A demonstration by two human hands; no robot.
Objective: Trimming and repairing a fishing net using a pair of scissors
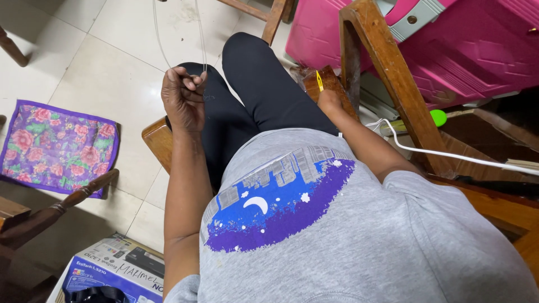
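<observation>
Your left hand [183,96] pinched a thin clear cord [160,39] above your lap, fingers closed tight. Your right hand [328,101] gripped a yellow tool [319,82] by the chair [387,67]. The cord looked light, limp and slippery; pinching near its end suited it best.

left hand [183,95] raised over lap, fingers curled in a pinch, forearm straight; right hand [328,101] low beside thigh, fist closed, arm extended
</observation>
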